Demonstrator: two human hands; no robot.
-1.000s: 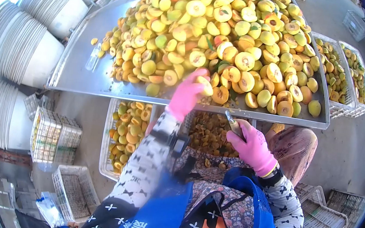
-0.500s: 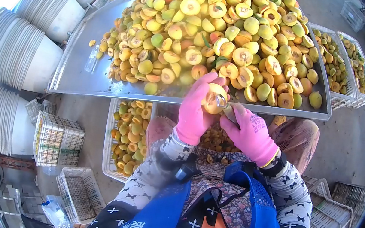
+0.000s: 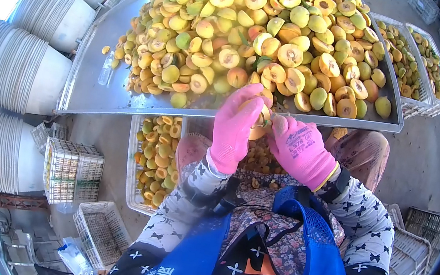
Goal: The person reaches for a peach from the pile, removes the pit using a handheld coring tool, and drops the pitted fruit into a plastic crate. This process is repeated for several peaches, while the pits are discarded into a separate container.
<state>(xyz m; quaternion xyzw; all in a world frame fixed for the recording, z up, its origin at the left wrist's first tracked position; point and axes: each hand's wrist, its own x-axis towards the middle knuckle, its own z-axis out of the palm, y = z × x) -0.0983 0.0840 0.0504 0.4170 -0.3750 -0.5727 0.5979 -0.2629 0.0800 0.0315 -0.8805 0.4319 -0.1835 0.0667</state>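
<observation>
**A:** Counting first: how many hands, and how many fruits in them?

**B:** Two hands, both in pink gloves. The left hand (image 3: 235, 125) is wrapped round one fruit (image 3: 260, 126), just below the near rim of the metal tray (image 3: 91, 94). The right hand (image 3: 299, 150) is curled tight against that same fruit.

**A:** Is it holding a tool?

**B:** Cannot tell. Its fingertips are hidden behind the fruit and the left glove.

**A:** And the pile?

**B:** A heap of halved fruit (image 3: 257, 36), far too many to count, with one clear bottle (image 3: 106, 68) on the bare part of the tray. Two mesh crates (image 3: 429, 66) of halves stand at its right end. Another crate (image 3: 152, 156) sits beneath it, partly covered.

**A:** Surroundings?

**B:** A concrete floor (image 3: 430, 161), with four stacks of white tubs (image 3: 33, 69) on the left. There are empty crates (image 3: 100, 230) at lower left, and more are cut off at the right edge.
</observation>
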